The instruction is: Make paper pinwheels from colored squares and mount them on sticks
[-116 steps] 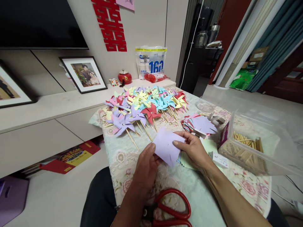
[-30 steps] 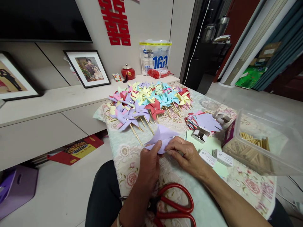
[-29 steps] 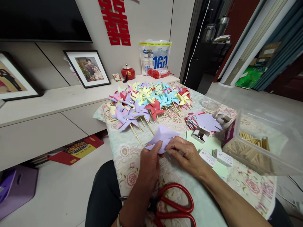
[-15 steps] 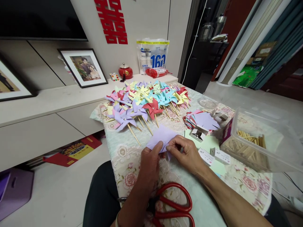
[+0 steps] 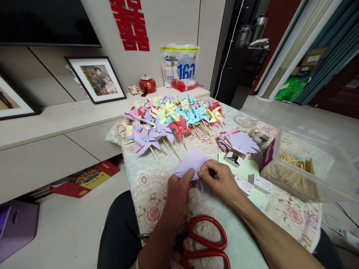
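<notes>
A lilac paper sheet (image 5: 193, 160) with cut slits is held up between both hands above the table. My left hand (image 5: 181, 186) pinches its lower edge, thumb on top. At the sheet's right side, my right hand (image 5: 218, 177) has thumb and forefinger closed on a corner of the paper; any small part between those fingertips is hidden. Beyond the hands lie many finished paper pinwheels (image 5: 181, 127) on wooden sticks, in lilac, red, yellow, blue and pink. Red-handled scissors (image 5: 207, 254) rest near my left forearm, their blades partly covered by it.
Right of my hands are a stack of cut paper sheets (image 5: 244, 142), an open small box of fasteners (image 5: 234, 158), white boxes (image 5: 260, 183) and a clear plastic bin (image 5: 294, 190) of wooden sticks. A flowered cloth (image 5: 153, 215) covers the table. Behind stands a white cabinet (image 5: 84, 116).
Both hands keep their grip on the lilac paper, and its upper part has tilted slightly. The whole view has shifted a little; nothing on the table has moved.
</notes>
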`<action>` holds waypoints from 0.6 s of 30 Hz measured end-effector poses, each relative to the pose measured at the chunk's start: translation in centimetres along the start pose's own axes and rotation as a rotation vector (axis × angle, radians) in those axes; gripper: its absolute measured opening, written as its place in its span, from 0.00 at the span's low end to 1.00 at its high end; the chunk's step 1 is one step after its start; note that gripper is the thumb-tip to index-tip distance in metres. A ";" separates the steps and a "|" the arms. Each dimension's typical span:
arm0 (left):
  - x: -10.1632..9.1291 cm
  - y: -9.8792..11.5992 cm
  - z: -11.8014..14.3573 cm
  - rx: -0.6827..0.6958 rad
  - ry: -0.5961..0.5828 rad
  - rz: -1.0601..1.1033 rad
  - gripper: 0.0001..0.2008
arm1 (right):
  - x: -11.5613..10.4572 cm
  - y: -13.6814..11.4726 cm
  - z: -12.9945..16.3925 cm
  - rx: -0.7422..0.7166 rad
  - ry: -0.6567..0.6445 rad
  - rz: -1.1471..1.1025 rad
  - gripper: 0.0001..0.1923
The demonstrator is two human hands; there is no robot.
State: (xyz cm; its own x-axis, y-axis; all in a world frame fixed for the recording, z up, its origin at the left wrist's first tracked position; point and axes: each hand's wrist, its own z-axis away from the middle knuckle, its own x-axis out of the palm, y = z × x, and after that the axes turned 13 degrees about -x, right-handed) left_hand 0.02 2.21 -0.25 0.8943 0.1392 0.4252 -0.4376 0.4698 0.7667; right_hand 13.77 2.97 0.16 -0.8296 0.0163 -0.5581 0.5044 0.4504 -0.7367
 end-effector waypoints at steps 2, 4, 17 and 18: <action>0.0 -0.1 0.0 0.006 0.003 -0.017 0.07 | 0.0 0.0 0.0 0.004 0.005 0.002 0.09; 0.0 -0.1 0.0 0.011 0.006 -0.029 0.08 | 0.0 0.0 0.0 0.007 0.008 0.006 0.09; 0.2 0.5 0.6 0.036 0.030 -0.107 0.08 | 0.1 0.2 -0.1 0.013 0.009 0.027 0.09; 0.1 0.4 0.5 0.036 0.028 -0.125 0.08 | 0.1 0.1 -0.1 0.015 0.009 0.025 0.09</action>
State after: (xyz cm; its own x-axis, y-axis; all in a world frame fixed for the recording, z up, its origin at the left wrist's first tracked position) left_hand -0.09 1.96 0.39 0.9442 0.1059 0.3117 -0.3249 0.4535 0.8299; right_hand 13.76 3.15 0.06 -0.8187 0.0354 -0.5732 0.5287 0.4359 -0.7283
